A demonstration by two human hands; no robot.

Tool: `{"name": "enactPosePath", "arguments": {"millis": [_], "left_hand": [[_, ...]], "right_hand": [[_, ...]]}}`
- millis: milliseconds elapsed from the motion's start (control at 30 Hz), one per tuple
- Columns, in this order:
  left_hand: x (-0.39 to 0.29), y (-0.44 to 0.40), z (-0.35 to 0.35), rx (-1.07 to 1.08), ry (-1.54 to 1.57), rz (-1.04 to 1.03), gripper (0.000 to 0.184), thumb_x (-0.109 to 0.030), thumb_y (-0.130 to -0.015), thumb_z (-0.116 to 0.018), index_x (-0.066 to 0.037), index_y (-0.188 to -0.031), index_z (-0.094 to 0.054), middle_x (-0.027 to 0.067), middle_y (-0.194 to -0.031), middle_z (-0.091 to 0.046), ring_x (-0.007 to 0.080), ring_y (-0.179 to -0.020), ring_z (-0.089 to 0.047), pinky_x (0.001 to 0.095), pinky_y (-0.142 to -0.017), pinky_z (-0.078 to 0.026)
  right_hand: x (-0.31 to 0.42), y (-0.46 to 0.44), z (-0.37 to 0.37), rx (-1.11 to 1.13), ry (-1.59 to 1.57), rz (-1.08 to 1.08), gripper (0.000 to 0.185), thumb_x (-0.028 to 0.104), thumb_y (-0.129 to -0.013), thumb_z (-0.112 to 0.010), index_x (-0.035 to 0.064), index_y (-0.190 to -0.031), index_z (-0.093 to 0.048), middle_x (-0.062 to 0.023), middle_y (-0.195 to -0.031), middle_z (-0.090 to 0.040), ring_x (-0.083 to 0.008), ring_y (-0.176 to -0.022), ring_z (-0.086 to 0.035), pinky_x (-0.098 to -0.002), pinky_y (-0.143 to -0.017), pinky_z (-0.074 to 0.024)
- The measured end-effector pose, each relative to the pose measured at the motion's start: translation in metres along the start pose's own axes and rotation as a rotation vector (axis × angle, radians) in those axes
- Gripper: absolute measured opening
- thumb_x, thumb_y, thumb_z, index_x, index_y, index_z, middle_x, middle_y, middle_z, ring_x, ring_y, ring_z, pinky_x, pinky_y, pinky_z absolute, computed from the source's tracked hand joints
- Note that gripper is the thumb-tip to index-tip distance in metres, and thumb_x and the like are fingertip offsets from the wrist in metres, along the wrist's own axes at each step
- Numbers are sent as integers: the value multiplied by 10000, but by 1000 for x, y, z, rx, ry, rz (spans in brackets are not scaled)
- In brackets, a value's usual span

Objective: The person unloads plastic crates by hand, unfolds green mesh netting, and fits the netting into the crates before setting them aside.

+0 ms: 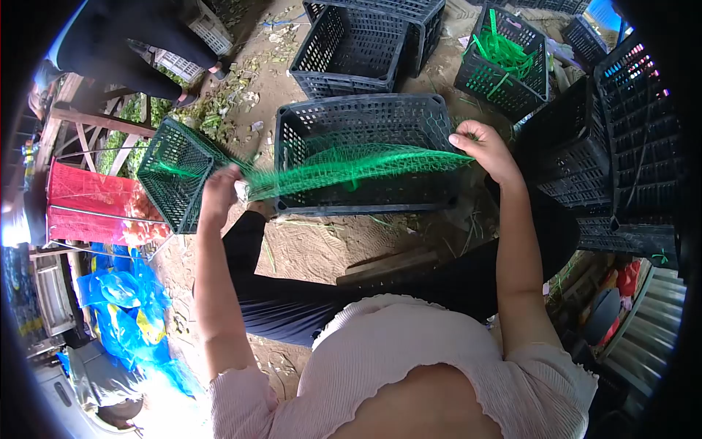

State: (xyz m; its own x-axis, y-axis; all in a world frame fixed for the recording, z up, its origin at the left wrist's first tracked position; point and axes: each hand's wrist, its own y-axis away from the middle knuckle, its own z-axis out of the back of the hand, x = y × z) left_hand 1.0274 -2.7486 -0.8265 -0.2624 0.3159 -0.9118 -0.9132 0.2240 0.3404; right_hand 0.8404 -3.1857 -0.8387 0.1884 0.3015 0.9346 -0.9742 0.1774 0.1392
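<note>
Head view (only one): green net (355, 167) is stretched btwn the two hands, above the near black crate (365, 210), w/ its L end past that crate's L side. R hand (488, 152): thumb & index fingers pinched tight on the net's R tip, other fingers loosely curled, nothing else in it. L hand (219, 196): fingers curled in on the net's L end, closed on it AFAICT; blur hides the exact hold. Hands are wide apart prob. b/c that pulls the mesh taut & flat; a middle grip would prob. let the ends droop. Crate sits right in front of the person, prob. for easy reach w/o leaning. Dark green crate (175, 135) tilts just beside the L hand, prob. within reach too.

Counts: 2 hands, 1 net held; fainter mesh behind it may be same piece or another, can't tell. 1 near crate, 1 dark green crate w/ a bit of bright green inside, 1 strip crate (504, 99) upper R holding a heap of green strips (504, 55), too tangled to count. At least 2 back crates (340, 84) beyond; R-side crates (636, 161) overlap, 2+ but no exact no. 1 red mesh (95, 201) far L; 1 co-worker (124, 36) upper L, 2 legs visible.
</note>
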Motion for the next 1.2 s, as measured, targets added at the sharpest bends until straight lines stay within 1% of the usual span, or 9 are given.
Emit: {"name": "enactPosePath", "arguments": {"millis": [167,333,400,500,733,833,900,1033,1200], "left_hand": [[-13,-7,-17,-67,1070,-5,215,-269,-860,-450,-94,-744,-497,-61,-490,-259,48,-408,-198,193,-359,-154],[-31,8,-18,350,1319,-241,265,-225,-817,-445,-106,-1031,-546,-44,-546,-216,79,-451,-181,222,-405,-169],[-40,23,-21,318,1130,-296,414,-287,-787,-503,-119,-1162,-456,-36,-575,-233,76,-453,-190,207,-388,-154],[-34,38,-22,385,754,-325,685,-327,-722,-619,-127,-1288,-288,-64,-593,-265,41,-466,-237,162,-374,-177],[8,18,-17,18,-706,-279,460,-149,-684,-688,-10,-1074,-487,-66,-581,-318,49,-544,-338,190,-492,-309],[83,-26,21,-12,-178,-203,336,-284,-754,-613,-21,-950,-543,-56,-560,-329,53,-484,-318,194,-429,-285],[64,-15,35,-182,278,274,343,-391,-805,-501,-52,-784,-551,-49,-515,-322,52,-415,-282,203,-347,-225],[59,-29,57,-282,850,198,398,-403,-878,-310,-109,-683,-494,-43,-435,-198,69,-337,-154,217,-312,-132],[32,-39,47,-163,867,129,447,-445,-880,-268,-95,-828,-542,-56,-449,-192,67,-347,-140,216,-316,-116]], "right_hand": [[-14,2,-27,-73,380,115,276,272,-731,-625,51,-808,-479,-79,-612,-506,-194,-561,-499,-313,-534,-380],[-49,-7,-37,-20,653,220,320,307,-740,-596,74,-935,-496,-131,-644,-525,-298,-654,-557,-348,-598,-423],[-73,-16,-39,-184,594,181,271,297,-782,-552,75,-923,-488,-102,-618,-520,-252,-625,-574,-330,-580,-442],[-84,-38,-33,-321,-479,-194,202,271,-824,-490,83,-897,-470,-47,-653,-530,-176,-637,-588,-294,-549,-466],[-38,-54,18,-604,-1192,-38,116,190,-856,-434,100,-783,-441,10,-590,-429,-122,-500,-455,-342,-573,-476],[-35,-37,62,-237,-1357,131,131,144,-827,-445,124,-701,-415,65,-527,-306,-43,-392,-288,-163,-359,-272],[-13,-22,71,-182,-1153,44,112,143,-807,-464,124,-699,-443,77,-527,-291,-27,-384,-264,-155,-312,-189],[-8,11,61,-72,325,232,168,199,-768,-546,58,-860,-550,50,-619,-478,-57,-519,-422,-202,-508,-365],[-46,13,69,-221,-2,-413,192,260,-787,-538,68,-783,-540,3,-753,-539,-90,-644,-512,-270,-597,-428]]}}
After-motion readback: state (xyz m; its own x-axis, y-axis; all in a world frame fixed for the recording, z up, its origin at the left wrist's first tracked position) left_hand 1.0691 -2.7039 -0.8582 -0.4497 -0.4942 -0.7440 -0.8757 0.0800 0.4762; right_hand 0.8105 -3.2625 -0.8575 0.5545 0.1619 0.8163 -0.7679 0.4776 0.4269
